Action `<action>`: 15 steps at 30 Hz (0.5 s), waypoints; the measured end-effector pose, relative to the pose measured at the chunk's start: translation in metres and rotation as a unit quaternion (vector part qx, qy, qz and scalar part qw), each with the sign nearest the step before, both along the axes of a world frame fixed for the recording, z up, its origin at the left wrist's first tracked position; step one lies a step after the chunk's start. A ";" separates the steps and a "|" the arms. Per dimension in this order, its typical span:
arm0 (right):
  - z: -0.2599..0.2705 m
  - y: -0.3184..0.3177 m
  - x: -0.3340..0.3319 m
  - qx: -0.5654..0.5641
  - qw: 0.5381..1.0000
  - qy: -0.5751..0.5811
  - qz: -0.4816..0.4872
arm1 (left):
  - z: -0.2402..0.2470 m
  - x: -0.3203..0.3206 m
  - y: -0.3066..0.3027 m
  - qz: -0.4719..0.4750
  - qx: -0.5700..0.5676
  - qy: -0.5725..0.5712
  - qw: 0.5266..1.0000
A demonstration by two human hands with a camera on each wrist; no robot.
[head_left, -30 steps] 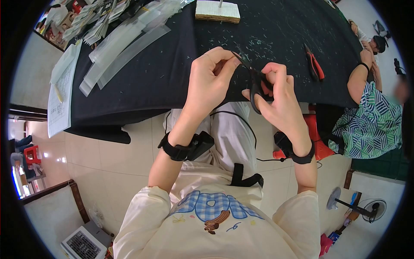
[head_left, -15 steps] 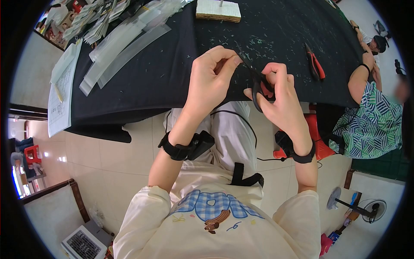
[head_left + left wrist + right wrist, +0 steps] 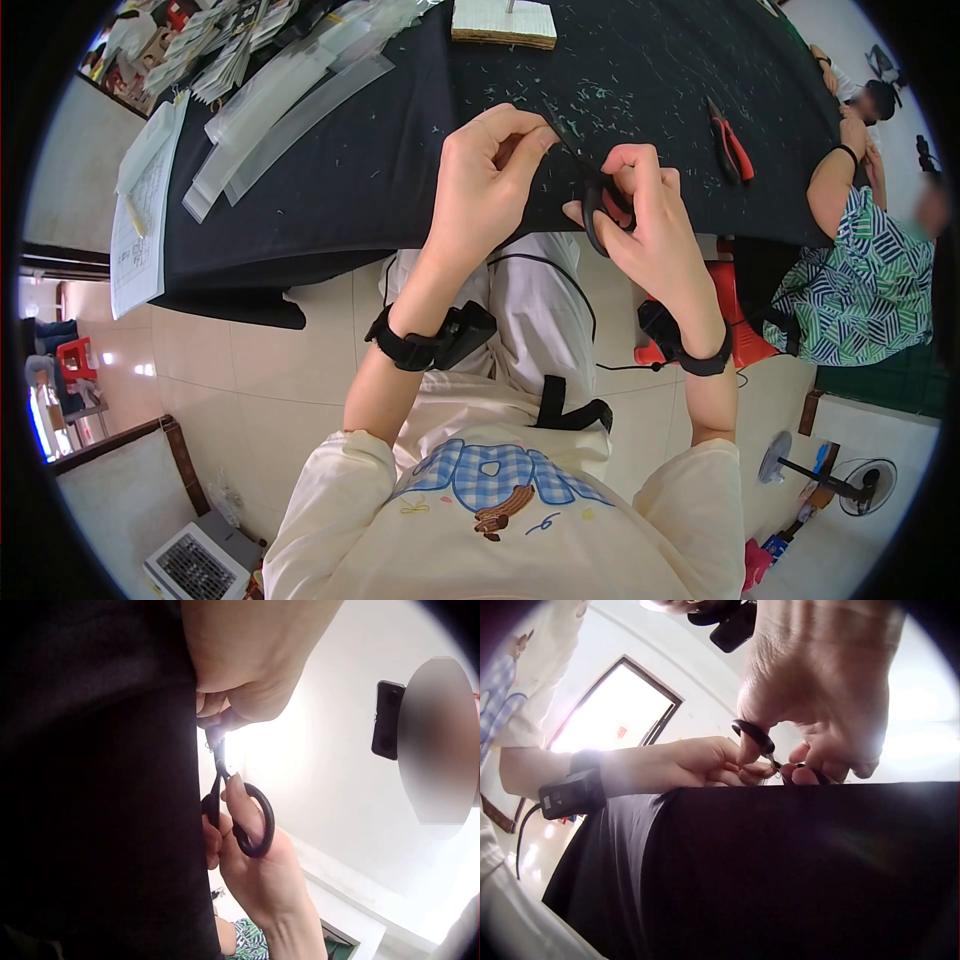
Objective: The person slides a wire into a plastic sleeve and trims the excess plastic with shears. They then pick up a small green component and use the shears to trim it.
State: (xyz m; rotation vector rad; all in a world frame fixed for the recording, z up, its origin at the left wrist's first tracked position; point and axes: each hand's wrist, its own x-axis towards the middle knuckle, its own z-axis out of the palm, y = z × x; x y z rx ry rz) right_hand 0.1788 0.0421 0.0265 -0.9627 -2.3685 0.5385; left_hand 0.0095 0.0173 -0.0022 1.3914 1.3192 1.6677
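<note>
Over the front edge of the black-clothed table, my left hand [image 3: 488, 185] pinches something small between thumb and forefinger. A thin, looped strand [image 3: 209, 745] shows at those fingertips in the left wrist view; its kind is too small to tell. My right hand [image 3: 655, 225] holds black-handled scissors [image 3: 268, 821], the thumb through one ring and fingers curled at the other. In the head view the dark blades [image 3: 563, 135] point up and left, their tips close beside the left fingertips. The table edge hides part of the right fingers in both wrist views.
Small pale clippings [image 3: 600, 97] are scattered over the black cloth [image 3: 330, 190]. Red-handled pliers [image 3: 737, 155] lie at right, a white-topped block [image 3: 503, 25] at the back. Clear plastic sleeves [image 3: 300, 135] and a written sheet [image 3: 140, 265] lie left. Another person [image 3: 850, 285] sits at right.
The scissors have turned slightly in the right hand, their blades now pointing more steeply upward beside the left fingertips. The left hand keeps its pinch in nearly the same place.
</note>
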 end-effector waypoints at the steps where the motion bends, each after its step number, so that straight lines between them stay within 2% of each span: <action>1: 0.000 0.000 0.000 0.000 1.000 0.000 0.000 | 0.000 0.000 0.000 0.004 0.000 -0.010 1.000; 7: -0.001 0.000 0.000 0.010 1.000 -0.002 -0.001 | -0.001 -0.001 0.000 0.000 0.002 -0.011 1.000; 9: 0.000 0.000 0.002 -0.044 0.998 -0.046 -0.020 | -0.001 -0.001 0.000 -0.007 -0.009 -0.008 1.000; 12: -0.003 0.000 0.001 0.004 1.000 0.003 -0.008 | -0.001 0.000 0.000 -0.007 -0.008 -0.013 1.000; 15: -0.001 -0.001 0.000 -0.014 1.000 -0.002 -0.009 | -0.001 0.000 0.000 -0.007 -0.003 -0.014 1.000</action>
